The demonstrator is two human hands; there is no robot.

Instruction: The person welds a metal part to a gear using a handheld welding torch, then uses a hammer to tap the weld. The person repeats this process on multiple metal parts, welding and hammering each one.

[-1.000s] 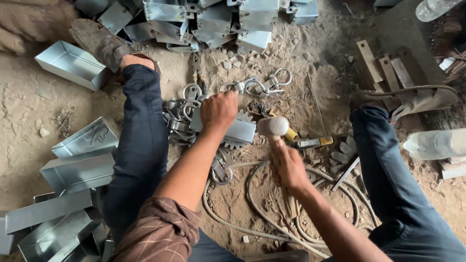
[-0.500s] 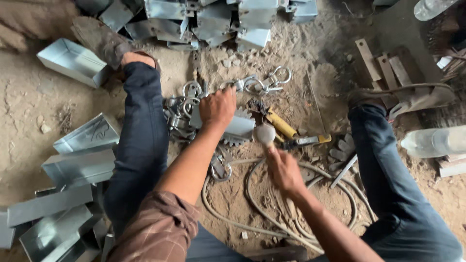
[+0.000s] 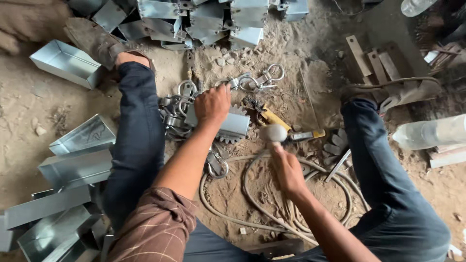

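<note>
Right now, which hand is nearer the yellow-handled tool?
Right. The right hand, gripping a hammer, sits just below the yellow-handled tool; the left hand presses a folded metal piece further left.

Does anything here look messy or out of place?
Yes. Folded metal trays lie scattered at odd angles on the dirt floor, and a hose sprawls in loose loops beneath the right hand with its hammer.

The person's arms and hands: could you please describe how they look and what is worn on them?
Both hands, the left hand and the right hand, are bare, with no gloves visible. The left arm has a brown checked sleeve pushed up above the elbow. The right forearm is uncovered; any sleeve lies outside the picture.
</note>
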